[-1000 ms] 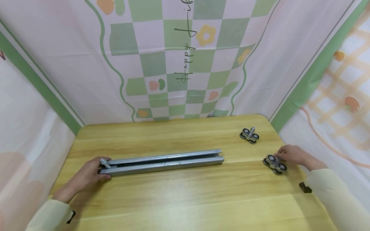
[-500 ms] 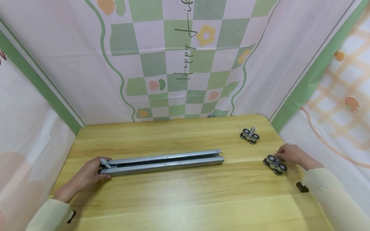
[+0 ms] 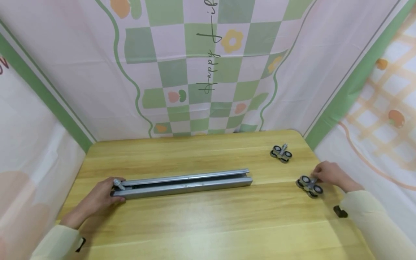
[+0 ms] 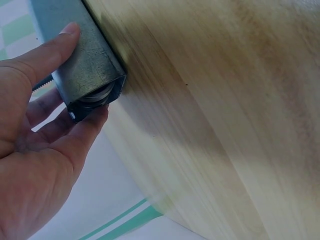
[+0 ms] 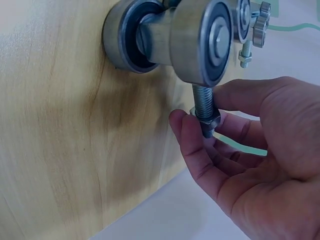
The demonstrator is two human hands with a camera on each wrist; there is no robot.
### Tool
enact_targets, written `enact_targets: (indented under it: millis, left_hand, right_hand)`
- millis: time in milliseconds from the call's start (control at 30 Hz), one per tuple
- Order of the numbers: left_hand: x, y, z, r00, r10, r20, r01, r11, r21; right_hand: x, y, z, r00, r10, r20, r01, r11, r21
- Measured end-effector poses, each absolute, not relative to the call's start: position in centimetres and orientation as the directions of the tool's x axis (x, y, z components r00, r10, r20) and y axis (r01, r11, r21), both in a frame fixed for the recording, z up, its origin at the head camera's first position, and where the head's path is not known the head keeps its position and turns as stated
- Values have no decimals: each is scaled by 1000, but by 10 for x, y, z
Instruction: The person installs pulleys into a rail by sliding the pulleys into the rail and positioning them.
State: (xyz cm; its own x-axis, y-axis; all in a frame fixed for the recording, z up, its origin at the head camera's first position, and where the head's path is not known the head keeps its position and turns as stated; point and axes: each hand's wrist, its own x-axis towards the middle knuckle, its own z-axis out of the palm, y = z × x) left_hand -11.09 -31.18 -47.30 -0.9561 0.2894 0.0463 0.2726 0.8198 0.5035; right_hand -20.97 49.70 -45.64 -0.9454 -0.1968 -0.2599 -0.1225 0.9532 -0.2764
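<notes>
My left hand (image 3: 102, 196) grips the left end of a grey metal channel rail (image 3: 188, 184), thumb on the near side and fingers round the end. A bolt (image 3: 118, 184) sticks up from the slot at that end. In the left wrist view, a round wheel (image 4: 97, 96) shows inside the rail's open end. At the right, my right hand (image 3: 331, 175) pinches the threaded bolt (image 5: 204, 102) of a roller trolley (image 3: 310, 186), around its nut. The trolley's wheels (image 5: 200, 42) face up and toward the rail; whether they touch the table cannot be told.
A second roller trolley (image 3: 281, 153) lies at the back right with its bolt pointing up. All of this is on a wooden table (image 3: 195, 224). Patterned cloth (image 3: 208, 72) hangs behind the table and at both sides.
Both hands hold nearly still on the rail and the trolley. The right forearm has shifted slightly left; the scene sits a touch lower in view.
</notes>
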Motion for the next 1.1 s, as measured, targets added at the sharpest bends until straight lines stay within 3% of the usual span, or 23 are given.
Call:
enact_targets:
  millis: [500, 1100]
  left_hand:
    - [-111, -313, -475, -957, 287, 44, 268, 817, 510]
    - [-111, -311, -474, -962, 273, 25, 247, 825, 508]
  right_hand:
    - [-197, 494, -449, -965, -198, -172, -138, 940, -313]
    - [-186, 477, -433, -967, -248, -56, -224, 935, -276]
